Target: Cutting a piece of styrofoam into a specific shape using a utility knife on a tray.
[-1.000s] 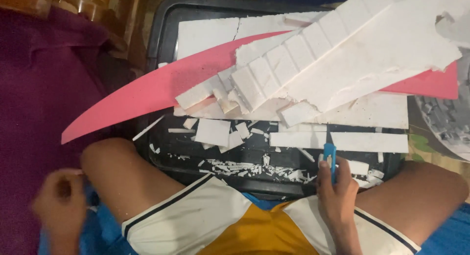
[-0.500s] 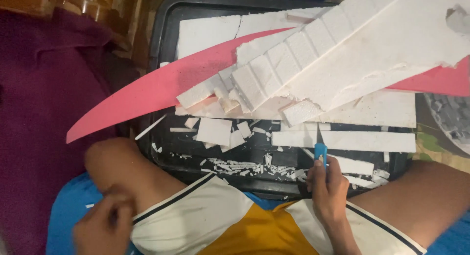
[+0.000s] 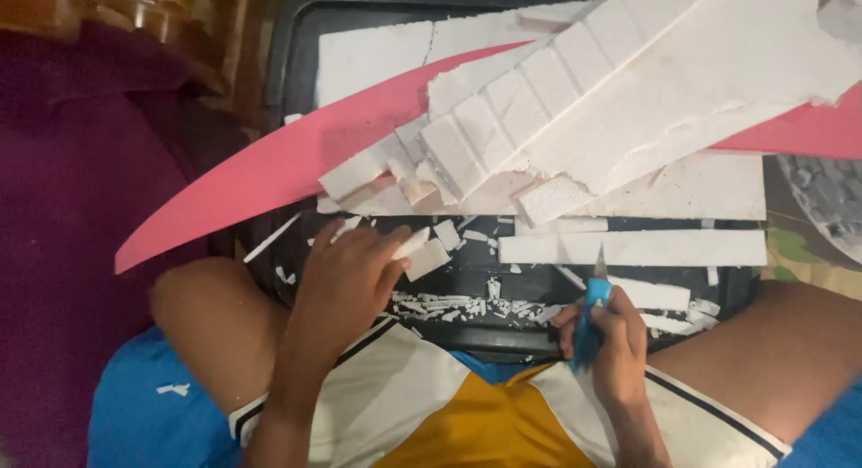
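Note:
My left hand [image 3: 346,275] rests over the black tray [image 3: 296,73], fingers closed on a small white foam piece [image 3: 415,243]; another foam block [image 3: 427,260] lies right beside it. My right hand [image 3: 603,335] grips a blue utility knife [image 3: 591,313] with its blade pointing up toward a long white foam strip [image 3: 628,247]. A large scored white foam sheet [image 3: 646,82] lies tilted across a curved pink foam sheet [image 3: 296,167].
Foam scraps and crumbs [image 3: 458,302] litter the tray's near side. My knees flank the tray. Purple cloth [image 3: 72,207] lies at the left, a wooden edge [image 3: 135,10] at top left, a patterned surface [image 3: 822,203] at the right.
My left hand came up from beside my left thigh onto the tray and took hold of a small foam piece. The right hand with the knife shifted only slightly.

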